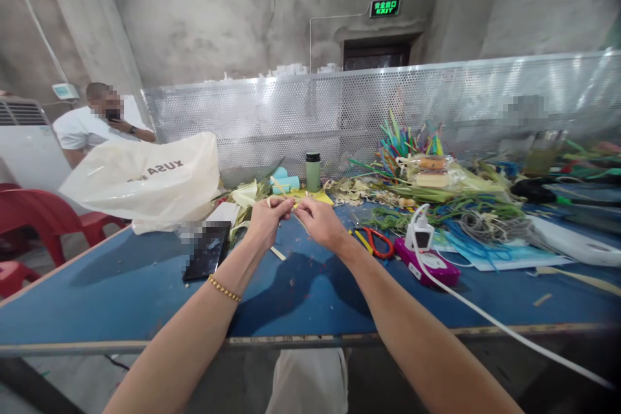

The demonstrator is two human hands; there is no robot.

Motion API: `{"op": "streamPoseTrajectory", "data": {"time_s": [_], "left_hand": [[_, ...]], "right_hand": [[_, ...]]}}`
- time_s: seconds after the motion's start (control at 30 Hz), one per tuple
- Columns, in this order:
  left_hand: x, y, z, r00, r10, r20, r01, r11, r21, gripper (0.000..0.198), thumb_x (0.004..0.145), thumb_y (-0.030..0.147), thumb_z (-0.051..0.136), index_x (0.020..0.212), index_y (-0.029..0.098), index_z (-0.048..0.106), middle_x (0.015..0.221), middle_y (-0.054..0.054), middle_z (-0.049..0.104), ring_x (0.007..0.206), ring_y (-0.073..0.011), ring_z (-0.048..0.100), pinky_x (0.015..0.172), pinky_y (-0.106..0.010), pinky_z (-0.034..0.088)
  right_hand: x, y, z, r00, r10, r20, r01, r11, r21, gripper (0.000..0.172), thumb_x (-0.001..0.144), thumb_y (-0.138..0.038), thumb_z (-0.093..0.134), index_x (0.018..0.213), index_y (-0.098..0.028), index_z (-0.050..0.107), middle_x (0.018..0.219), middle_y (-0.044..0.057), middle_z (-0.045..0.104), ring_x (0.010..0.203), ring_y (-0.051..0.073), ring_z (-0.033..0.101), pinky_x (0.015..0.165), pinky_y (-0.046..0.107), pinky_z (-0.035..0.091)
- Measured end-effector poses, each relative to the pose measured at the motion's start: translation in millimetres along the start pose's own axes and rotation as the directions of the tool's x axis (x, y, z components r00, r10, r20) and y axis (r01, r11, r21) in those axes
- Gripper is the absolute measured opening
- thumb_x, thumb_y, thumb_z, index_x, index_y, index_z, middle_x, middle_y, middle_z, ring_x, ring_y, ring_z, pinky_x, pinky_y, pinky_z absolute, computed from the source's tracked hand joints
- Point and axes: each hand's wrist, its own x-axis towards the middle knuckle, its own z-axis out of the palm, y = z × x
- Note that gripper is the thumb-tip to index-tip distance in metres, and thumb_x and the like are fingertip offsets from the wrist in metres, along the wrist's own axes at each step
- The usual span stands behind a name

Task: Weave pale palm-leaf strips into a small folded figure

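Free room: bare blue table (121, 297) lay open in the lower centre of the frame, under and between both forearms, out to the near edge. Lower left strip was open too, up to the phone (206, 251).

Obstacles: white plastic bag (145, 181) filled the left middle. Scissors (376, 242) and a magenta power strip (427, 262) sat just right of the right hand (320, 223); its white cable (509, 330) ran diagonally across the lower right. Dense pile of green strips (451, 207) blocked the right middle. Green flask (313, 171) stood behind the left hand (266, 217). Perforated metal screen (339, 110) closed off the far edge.
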Motion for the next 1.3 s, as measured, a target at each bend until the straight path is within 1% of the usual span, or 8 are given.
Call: {"op": "streamPoseTrajectory", "data": {"time_s": [0.33, 0.5, 0.67, 0.73, 0.87, 1.0, 1.17, 1.3], "left_hand": [[-0.8, 1.1, 1.1, 0.997, -0.020, -0.078, 0.015, 0.997, -0.071, 0.032, 0.053, 0.030, 0.082, 0.054, 0.012, 0.056, 0.048, 0.002, 0.051, 0.047, -0.0073, 0.044, 0.050, -0.023, 0.034], [4.8, -0.9, -6.7, 0.999, -0.034, -0.028, 0.031, 0.995, -0.091, 0.029, 0.054, 0.030, 0.082, 0.060, 0.011, 0.061, 0.049, 0.002, 0.051, 0.047, -0.0076, 0.045, 0.051, -0.023, 0.034], [4.4, -3.9, -7.4, 0.999, -0.053, -0.002, 0.053, 0.998, 0.017, 0.029, 0.054, 0.032, 0.082, 0.061, 0.009, 0.065, 0.054, 0.000, 0.055, 0.049, -0.0068, 0.044, 0.051, -0.023, 0.033], [2.4, -4.4, -5.2, 0.997, -0.060, 0.042, 0.057, 0.996, 0.065, 0.029, 0.055, 0.033, 0.081, 0.059, 0.010, 0.064, 0.057, -0.001, 0.058, 0.050, -0.0069, 0.045, 0.052, -0.023, 0.034], [-0.9, -2.9, -2.1, 0.999, -0.035, 0.040, 0.031, 0.994, 0.108, 0.029, 0.055, 0.032, 0.082, 0.067, 0.011, 0.066, 0.058, 0.000, 0.058, 0.051, -0.0079, 0.048, 0.053, -0.023, 0.037], [-2.3, -0.8, -1.8, 0.998, -0.029, 0.054, 0.021, 0.990, 0.138, 0.030, 0.054, 0.030, 0.083, 0.068, 0.011, 0.065, 0.055, 0.002, 0.056, 0.050, -0.0081, 0.048, 0.052, -0.023, 0.036], [-4.8, 1.0, -0.3, 0.982, -0.082, 0.171, 0.063, 0.991, 0.114, 0.028, 0.054, 0.031, 0.083, 0.065, 0.011, 0.066, 0.055, 0.001, 0.055, 0.050, -0.0076, 0.045, 0.051, -0.023, 0.033], [-6.4, 3.2, 0.2, 0.968, -0.113, 0.224, 0.094, 0.991, 0.090, 0.028, 0.056, 0.031, 0.083, 0.056, 0.011, 0.063, 0.055, 0.000, 0.055, 0.051, -0.0073, 0.045, 0.053, -0.023, 0.033]], "right_hand": [[-1.0, -7.9, 5.7, 0.999, -0.051, 0.017, 0.051, 0.999, -0.001, 0.022, 0.088, -0.020, 0.047, 0.066, -0.018, 0.047, 0.061, -0.002, 0.048, 0.059, 0.011, 0.041, 0.059, 0.023, 0.029], [0.9, -3.5, 6.5, 1.000, -0.018, 0.008, 0.018, 1.000, 0.020, 0.029, 0.090, -0.029, 0.049, 0.063, -0.017, 0.048, 0.059, -0.003, 0.048, 0.057, 0.010, 0.041, 0.057, 0.023, 0.030], [3.8, 7.7, -6.7, 0.955, -0.026, -0.295, -0.009, 0.993, -0.119, 0.028, 0.091, -0.031, 0.049, 0.069, -0.017, 0.058, 0.072, 0.004, 0.060, 0.066, 0.013, 0.050, 0.064, 0.024, 0.035], [4.8, 11.2, -9.2, 0.971, -0.069, -0.231, 0.042, 0.992, -0.121, 0.016, 0.087, -0.027, 0.056, 0.079, -0.016, 0.064, 0.084, 0.007, 0.065, 0.076, 0.016, 0.057, 0.069, 0.025, 0.039], [5.6, 11.9, -7.0, 0.998, 0.016, -0.058, -0.020, 0.998, -0.064, 0.010, 0.082, -0.020, 0.060, 0.073, -0.017, 0.064, 0.073, 0.005, 0.067, 0.067, 0.015, 0.058, 0.065, 0.024, 0.040], [6.8, 11.4, -5.6, 0.995, 0.048, -0.087, -0.056, 0.994, -0.094, 0.012, 0.079, -0.016, 0.058, 0.067, -0.016, 0.060, 0.069, 0.004, 0.066, 0.064, 0.014, 0.055, 0.063, 0.025, 0.039], [7.4, 13.2, -9.5, 0.984, 0.174, -0.039, -0.162, 0.963, 0.215, 0.015, 0.080, -0.028, 0.057, 0.077, -0.015, 0.063, 0.063, 0.001, 0.063, 0.056, 0.012, 0.053, 0.056, 0.024, 0.040], [5.9, 10.3, -13.1, 0.979, 0.202, -0.033, -0.181, 0.930, 0.321, 0.020, 0.077, -0.033, 0.058, 0.065, -0.016, 0.057, 0.049, -0.003, 0.052, 0.048, 0.011, 0.047, 0.049, 0.023, 0.037]]}}
